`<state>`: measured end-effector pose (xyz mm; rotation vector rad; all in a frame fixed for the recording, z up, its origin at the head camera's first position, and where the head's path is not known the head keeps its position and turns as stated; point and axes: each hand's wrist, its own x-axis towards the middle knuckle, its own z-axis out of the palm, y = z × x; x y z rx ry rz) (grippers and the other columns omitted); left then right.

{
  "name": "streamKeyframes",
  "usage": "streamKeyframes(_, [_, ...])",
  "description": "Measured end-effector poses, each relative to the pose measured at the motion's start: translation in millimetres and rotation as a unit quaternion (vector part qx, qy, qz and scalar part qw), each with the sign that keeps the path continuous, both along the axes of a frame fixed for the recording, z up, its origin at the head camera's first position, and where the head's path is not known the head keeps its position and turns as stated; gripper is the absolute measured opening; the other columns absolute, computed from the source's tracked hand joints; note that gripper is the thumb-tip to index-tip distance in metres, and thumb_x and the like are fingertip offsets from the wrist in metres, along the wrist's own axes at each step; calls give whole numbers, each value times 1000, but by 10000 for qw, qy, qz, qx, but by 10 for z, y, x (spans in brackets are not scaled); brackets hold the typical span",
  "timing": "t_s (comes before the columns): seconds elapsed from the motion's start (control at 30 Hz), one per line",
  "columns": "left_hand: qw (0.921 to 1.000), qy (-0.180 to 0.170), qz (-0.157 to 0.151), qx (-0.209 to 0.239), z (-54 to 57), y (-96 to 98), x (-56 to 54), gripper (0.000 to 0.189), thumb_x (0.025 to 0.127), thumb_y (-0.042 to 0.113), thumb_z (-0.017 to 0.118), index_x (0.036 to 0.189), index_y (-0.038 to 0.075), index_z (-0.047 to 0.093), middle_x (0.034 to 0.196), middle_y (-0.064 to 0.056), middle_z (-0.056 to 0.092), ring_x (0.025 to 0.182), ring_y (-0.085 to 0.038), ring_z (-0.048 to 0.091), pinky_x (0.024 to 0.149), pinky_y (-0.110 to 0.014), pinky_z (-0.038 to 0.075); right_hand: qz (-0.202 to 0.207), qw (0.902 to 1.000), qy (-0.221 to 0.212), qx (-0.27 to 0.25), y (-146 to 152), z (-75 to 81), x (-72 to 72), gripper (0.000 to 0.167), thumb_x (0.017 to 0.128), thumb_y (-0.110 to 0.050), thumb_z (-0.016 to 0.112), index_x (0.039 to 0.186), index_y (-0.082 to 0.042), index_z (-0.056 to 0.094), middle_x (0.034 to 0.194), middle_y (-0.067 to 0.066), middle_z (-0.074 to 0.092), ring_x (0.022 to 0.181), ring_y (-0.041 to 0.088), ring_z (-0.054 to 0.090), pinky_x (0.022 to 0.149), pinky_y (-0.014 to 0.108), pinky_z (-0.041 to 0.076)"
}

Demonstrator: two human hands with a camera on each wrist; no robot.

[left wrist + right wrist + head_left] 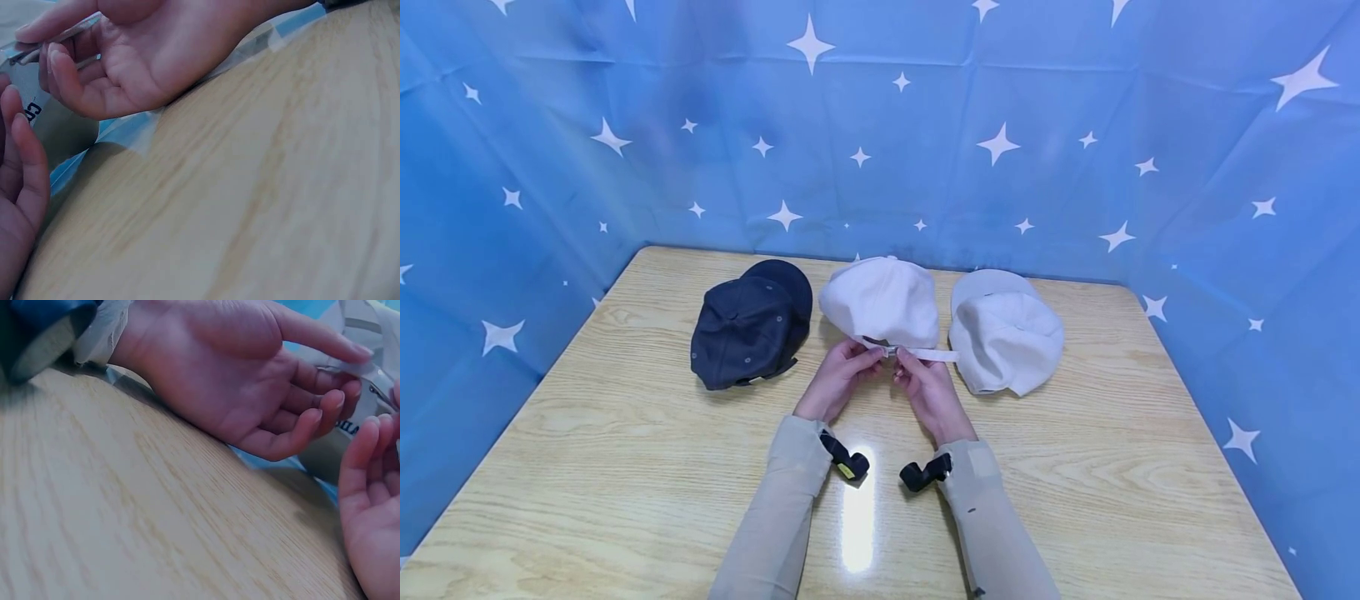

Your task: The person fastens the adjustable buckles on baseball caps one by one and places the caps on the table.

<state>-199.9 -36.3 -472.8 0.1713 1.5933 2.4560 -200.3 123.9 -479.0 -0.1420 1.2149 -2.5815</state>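
Note:
In the head view, a white cap (880,300) sits in the middle of the row, its back opening toward me. Its white strap (938,356) sticks out to the right past a small metal buckle (891,351). My left hand (841,379) pinches the band on the buckle's left side between thumb and fingers. Just right of the buckle, my right hand (934,396) pinches the strap, seen also in the left wrist view as the upper hand (147,59). Dark lettering (31,112) shows on the cap between the hands.
A dark navy cap (748,325) lies to the left, brim away. Another white cap (1007,337) lies close on the right, near the strap's free end. All rest on a wooden table (625,483) before a blue starry cloth (895,108).

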Motion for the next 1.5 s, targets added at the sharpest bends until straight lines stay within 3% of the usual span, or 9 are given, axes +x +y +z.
streamKeyframes(0.17, [9976,58,-75,686,16,-30,4,16,89,9,53,105,9,49,95,-3,54,89,-21,52,86,-41,39,22,9998,53,-176,-3,1,-4,20,87,-10,57,106,-11,50,95,0,58,86,14,55,78,27,44])
streamKeyframes(0.37, [9829,442,-70,1787,-23,-81,-19,24,94,18,45,118,11,47,106,-6,54,100,-21,51,94,-45,33,127,9961,28,-868,33,-21,-27,39,93,-24,48,128,-11,39,116,6,51,108,22,48,97,43,31])
streamKeyframes(0.5, [9765,432,-44,2111,-29,-102,-41,35,96,28,41,127,12,40,116,-9,52,106,-23,49,99,-46,28,57,9882,-204,-1518,75,-23,-52,51,94,-34,42,137,-12,27,135,11,37,122,25,37,103,42,23])
streamKeyframes(0.63, [9726,332,-47,2300,-18,-115,-49,44,96,33,37,134,14,29,123,-12,48,108,-25,48,98,-45,30,-106,9776,-524,-2034,116,-25,-73,56,93,-39,42,139,-12,24,141,12,28,126,24,32,103,37,24])
streamKeyframes(0.97, [9789,-130,-184,2031,5,-142,-56,55,92,49,35,137,17,25,127,-11,42,109,-25,50,82,-40,45,-398,9734,-1016,-2012,135,-16,-80,49,88,-45,49,124,-13,40,120,4,51,108,17,50,85,28,43])
streamKeyframes(1.2, [9849,-543,512,1565,16,-114,-29,51,90,52,37,133,26,29,115,-1,47,94,-13,55,70,-30,48,-554,9794,-989,-1672,119,-3,-79,44,91,-37,48,128,-16,38,131,0,45,119,14,42,95,27,36])
streamKeyframes(1.3, [9854,-632,676,1431,29,-105,-23,53,90,53,37,135,31,20,118,-2,43,91,-13,54,66,-28,47,-587,9847,-879,-1384,116,0,-80,39,92,-31,49,127,-18,39,133,-1,40,121,14,38,99,27,30])
streamKeyframes(1.4, [9847,-698,882,1333,43,-107,-18,63,89,53,39,139,37,4,131,0,33,100,-15,50,69,-30,47,-581,9898,-752,-1063,125,1,-78,45,91,-32,51,131,-20,36,136,-1,36,122,15,36,101,28,27])
streamKeyframes(1.5, [9867,-597,933,1186,50,-124,-15,71,89,53,41,140,37,-5,141,4,21,115,-17,41,81,-34,43,-611,9913,-673,-953,140,-2,-82,49,91,-33,51,135,-21,32,138,-2,33,123,14,34,101,27,27])
